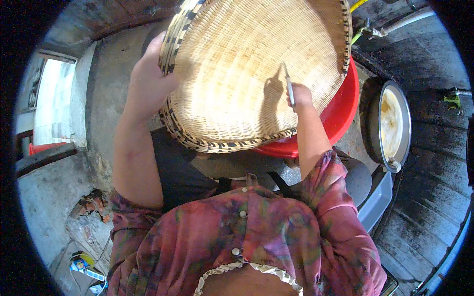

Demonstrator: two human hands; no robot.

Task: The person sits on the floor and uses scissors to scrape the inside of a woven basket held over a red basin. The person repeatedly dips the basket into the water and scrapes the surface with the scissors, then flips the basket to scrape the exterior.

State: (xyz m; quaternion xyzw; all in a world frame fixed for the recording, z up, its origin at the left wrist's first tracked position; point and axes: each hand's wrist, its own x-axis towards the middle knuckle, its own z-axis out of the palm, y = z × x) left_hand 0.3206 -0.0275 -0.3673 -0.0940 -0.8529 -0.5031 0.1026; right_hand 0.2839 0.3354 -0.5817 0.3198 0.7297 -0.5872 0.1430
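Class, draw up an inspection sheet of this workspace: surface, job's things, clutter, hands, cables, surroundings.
Surface: grey, worn floor.
Job's things: tan woven basket with black-patterned rim, overlapping a round red plastic basin, contact unclear; slim, pale-handled knife-like tool.
Clutter: round metal pan and grey rectangular tray, right; small blue-and-white object, lower left, kind unclear.
Hands: left hand grips the basket's rim; right hand holds the tool.
Cables: thin cords, lower left.
Surroundings: dark-stained wall, right.

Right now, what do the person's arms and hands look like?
The left hand and right hand are bare: no gloves, and no watch or bracelet shows. The forearms are bare too. The short or pushed-up sleeves are blotchy pinkish red with dark and green patches.
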